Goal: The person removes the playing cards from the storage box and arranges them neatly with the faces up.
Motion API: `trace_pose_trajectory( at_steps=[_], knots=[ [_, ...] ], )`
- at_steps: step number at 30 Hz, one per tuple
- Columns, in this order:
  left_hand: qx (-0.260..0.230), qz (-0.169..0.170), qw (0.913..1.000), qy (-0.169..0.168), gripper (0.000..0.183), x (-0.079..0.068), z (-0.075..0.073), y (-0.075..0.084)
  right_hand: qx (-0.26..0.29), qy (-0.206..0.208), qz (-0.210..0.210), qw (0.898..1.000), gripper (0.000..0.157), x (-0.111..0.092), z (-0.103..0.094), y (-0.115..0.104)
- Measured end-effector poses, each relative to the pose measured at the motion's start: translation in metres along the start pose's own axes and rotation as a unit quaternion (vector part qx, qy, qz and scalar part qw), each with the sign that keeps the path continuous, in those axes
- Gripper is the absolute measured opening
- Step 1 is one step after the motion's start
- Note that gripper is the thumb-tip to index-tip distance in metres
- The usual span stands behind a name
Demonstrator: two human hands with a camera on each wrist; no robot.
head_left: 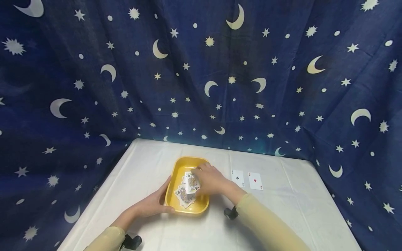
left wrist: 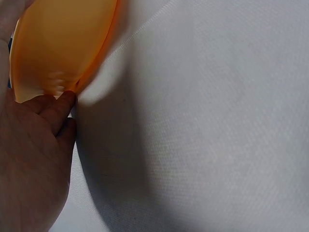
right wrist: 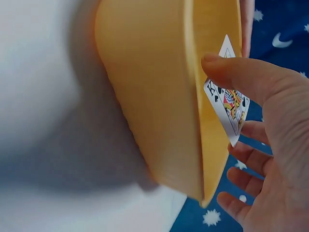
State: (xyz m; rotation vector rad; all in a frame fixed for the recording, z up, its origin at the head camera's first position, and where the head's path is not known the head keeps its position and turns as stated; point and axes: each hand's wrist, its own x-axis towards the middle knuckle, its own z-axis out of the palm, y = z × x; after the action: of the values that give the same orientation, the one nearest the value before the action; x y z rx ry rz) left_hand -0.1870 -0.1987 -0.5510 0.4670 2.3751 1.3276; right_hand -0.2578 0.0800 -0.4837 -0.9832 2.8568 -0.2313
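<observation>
The right hand [head_left: 211, 179] has a king of spades [right wrist: 231, 104] in its grip, pinched between thumb and fingers and held over the middle of the tray in the head view. The left hand [head_left: 154, 203] lies spread along the tray's lower-left corner, its thumb at the near rim and its fingers against the side wall; it seems to be steadying the tray and has no card that I can see.

The yellow tray [head_left: 186, 162] sits just below the centre of the head view. Inside, a few overlapping face cards [head_left: 184, 198] lie face up in a loose heap under the king; the hand hides part of them, so their count cannot be told.

To the right of the tray, an ace of clubs [head_left: 237, 178] and an ace of hearts [head_left: 255, 181] lie side by side, face up, on the white-covered tabletop [head_left: 314, 212]. The work looks partway along: two aces are laid apart, the king is in hand and not yet let go, and the heap remains in the tray. Whether the king is being lifted out or put in cannot be judged from this moment.
</observation>
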Motion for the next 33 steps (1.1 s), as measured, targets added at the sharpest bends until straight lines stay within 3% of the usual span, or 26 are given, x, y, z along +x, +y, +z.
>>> trace_pose_trajectory(
  at_steps=[8, 18, 27, 33],
  knots=[
    [0.0, -0.014, 0.9999, 0.007, 0.128, -0.002, 0.002, 0.001, 0.042, 0.015, 0.017, 0.999, 0.103, -0.015, -0.019, 0.022],
    [-0.013, -0.011, 0.9999, 0.004, 0.126, -0.004, 0.001, 0.005, 0.051, 0.036, 0.073, 0.995, 0.094, -0.043, -0.041, 0.063],
    [-0.006, -0.021, 0.9997, 0.008, 0.127, -0.001, 0.002, 0.003, 0.057, 0.041, 0.084, 0.994, 0.096, -0.076, -0.053, 0.116],
    [-0.007, -0.03, 0.9995, 0.005, 0.127, 0.0, 0.003, 0.001, 0.038, 0.025, 0.117, 0.992, 0.092, -0.103, -0.049, 0.155]
  ],
)
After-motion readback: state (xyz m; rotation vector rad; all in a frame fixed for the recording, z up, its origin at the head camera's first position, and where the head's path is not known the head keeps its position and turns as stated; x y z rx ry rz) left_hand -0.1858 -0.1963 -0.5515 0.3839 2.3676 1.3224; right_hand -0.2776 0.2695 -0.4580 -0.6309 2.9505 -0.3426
